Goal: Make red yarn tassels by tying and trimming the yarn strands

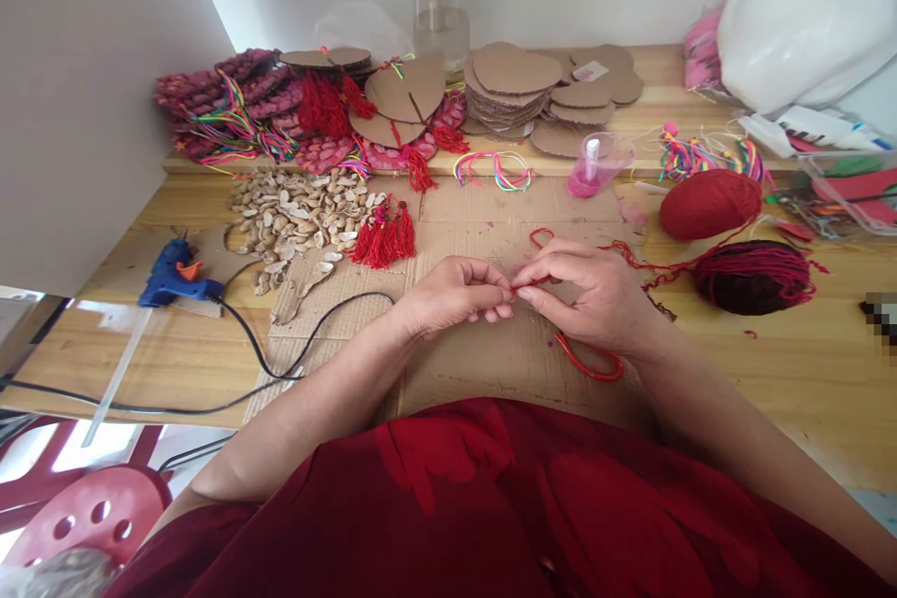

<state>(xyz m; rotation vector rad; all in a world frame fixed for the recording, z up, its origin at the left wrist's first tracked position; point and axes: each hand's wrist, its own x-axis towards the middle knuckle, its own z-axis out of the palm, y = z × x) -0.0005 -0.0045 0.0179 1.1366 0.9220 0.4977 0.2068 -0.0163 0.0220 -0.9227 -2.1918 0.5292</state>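
Note:
My left hand [466, 295] and my right hand [578, 290] meet above the cardboard mat [462, 364], fingertips almost touching. Both pinch a thin red yarn [531, 282] between thumb and fingers. The yarn runs behind my right hand towards a red yarn ball [710, 205] and a dark red and magenta ball [753, 277]. Orange-handled scissors [592, 367] lie partly under my right hand; their blades are hidden. Several red tassels [385, 235] lie to the left, beside a heap of peanut shells [301, 215].
A blue glue gun [175, 276] rests at the left, its black cable [259, 350] crossing the mat. Cardboard pieces [515, 75], pink shell-covered pieces [245, 107] and a bottle [440, 9] line the back. A pink-stained cup [594, 170] and plastic box [851, 196] stand right.

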